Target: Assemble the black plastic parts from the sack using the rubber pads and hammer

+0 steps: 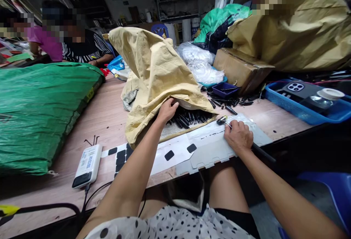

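Observation:
My left hand [168,110] is closed on the edge of a large tan sack [161,70], lifting its mouth. Many slim black parts [189,117] lie inside the opening. On the right, my right hand [239,135] is wrapped round a small hammer [221,120], whose head points left and whose dark handle comes out below the palm. Under that hand lie a grey-white sheet [211,147] and white paper [161,155] with black rounded patches [169,155].
A green sack [44,111] fills the left; a white power bank [87,165] with cables lies nearer. Loose black parts, a dark blue tray [225,89], a cardboard box [241,67] and a blue basket [309,107] are at the right. Two people sit at the back left.

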Motion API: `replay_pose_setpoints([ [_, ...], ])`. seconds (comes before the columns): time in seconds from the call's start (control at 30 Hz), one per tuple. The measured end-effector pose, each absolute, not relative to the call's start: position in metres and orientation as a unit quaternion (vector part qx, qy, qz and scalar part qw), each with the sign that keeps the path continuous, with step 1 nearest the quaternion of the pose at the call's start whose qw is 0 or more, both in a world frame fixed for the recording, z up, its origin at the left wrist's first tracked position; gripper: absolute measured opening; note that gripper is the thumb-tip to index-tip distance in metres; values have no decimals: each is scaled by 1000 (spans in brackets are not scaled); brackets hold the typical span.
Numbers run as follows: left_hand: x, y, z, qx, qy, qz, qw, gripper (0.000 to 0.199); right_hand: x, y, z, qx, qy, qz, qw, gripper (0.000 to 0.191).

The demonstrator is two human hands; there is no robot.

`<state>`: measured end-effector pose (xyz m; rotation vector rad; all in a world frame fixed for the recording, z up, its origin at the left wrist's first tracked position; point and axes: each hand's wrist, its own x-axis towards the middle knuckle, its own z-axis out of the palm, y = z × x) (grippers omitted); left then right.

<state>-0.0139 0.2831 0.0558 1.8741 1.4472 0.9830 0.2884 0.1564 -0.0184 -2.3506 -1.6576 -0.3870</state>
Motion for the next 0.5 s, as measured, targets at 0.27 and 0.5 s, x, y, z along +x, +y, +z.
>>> replay_pose_setpoints([
  [0.27, -13, 273, 43, 705, 540, 364, 281, 41, 289, 156, -20, -801, -570, -143, 117, 26],
  [0.5, -8, 243, 41, 721, 575, 326, 208, 37, 288, 156, -19, -800, -572, -136, 124, 28],
])
